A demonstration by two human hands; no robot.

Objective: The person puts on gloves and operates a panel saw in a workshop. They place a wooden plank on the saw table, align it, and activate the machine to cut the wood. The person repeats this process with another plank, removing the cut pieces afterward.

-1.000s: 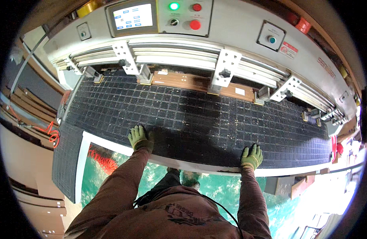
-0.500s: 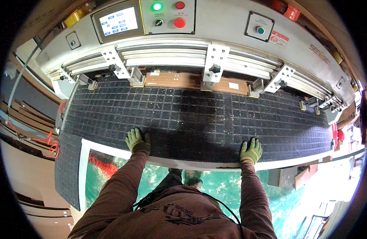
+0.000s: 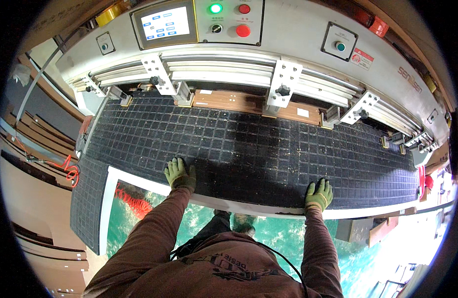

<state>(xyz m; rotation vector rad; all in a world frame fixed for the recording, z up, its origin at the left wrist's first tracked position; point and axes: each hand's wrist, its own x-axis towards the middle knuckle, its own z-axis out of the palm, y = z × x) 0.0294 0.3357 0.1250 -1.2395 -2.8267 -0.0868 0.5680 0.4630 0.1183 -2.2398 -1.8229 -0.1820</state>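
I rest my left hand (image 3: 180,174), in a green glove, palm down near the front edge of the black gridded machine bed (image 3: 154,129), its fingers apart. My right hand (image 3: 318,195), gloved alike, lies farther right on the same edge, also open and holding nothing. Beyond them, a long brown wood-look board (image 3: 229,102) with white labels lies along the back of the bed, beside the metal clamp blocks (image 3: 283,84) on rails. Above these is a grey control panel with a lit screen (image 3: 167,24), a green lit button (image 3: 216,8) and a red button (image 3: 243,30).
Brown sheets (image 3: 45,203) are stacked at the left, near an orange coiled hose (image 3: 70,169). A red coiled hose (image 3: 133,201) shows below the bed over the green floor (image 3: 268,223). Grey and brown boards (image 3: 358,229) sit under the bed's right end.
The view shifts slightly between frames. Both my hands stay on the front edge, with only small shifts of the fingers.
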